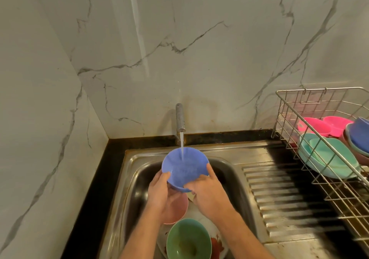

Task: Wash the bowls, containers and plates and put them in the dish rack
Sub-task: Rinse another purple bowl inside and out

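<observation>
Head view shows the left hand (158,188) and right hand (207,190) both gripping one blue bowl (184,168), fingers curled over its near rim from either side. They hold it tilted under the tap (180,117), likely so the water stream (182,146) lands inside and rinses it out. The bowl hangs over the sink (139,170), straight below the tap. Nearer the person than the tap, three unwashed pieces wait in the sink: a pink bowl (176,208), a green bowl (188,240) and what seems to be a plate (216,244) beneath it, stained red. Right of the tap stands one dish rack (299,102) with washed pieces: two pink, two teal (329,154) and perhaps two blue, though the frame edge cuts those off.
</observation>
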